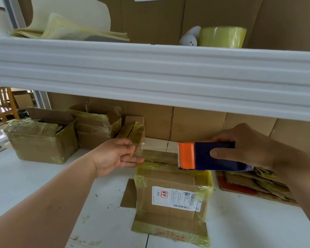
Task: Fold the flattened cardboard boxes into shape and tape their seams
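Note:
A cardboard box (170, 212) with a white shipping label and old yellowish tape stands on the white table (25, 176), its near flap folded down onto the tabletop. Above its top, my right hand (247, 145) grips a blue tape dispenser (217, 156) with an orange cutter end pointing left. My left hand (116, 154) pinches the free end of the clear tape strip (156, 153), which is stretched between my fingers and the cutter over the box's top seam.
Three opened, tape-wrapped boxes (41, 138) stand at the back left. A pile of flattened cardboard (254, 185) lies at the right. A white shelf beam (150, 72) crosses overhead, with a tape roll (222, 36) and paper sheets above. Cardboard lines the back wall.

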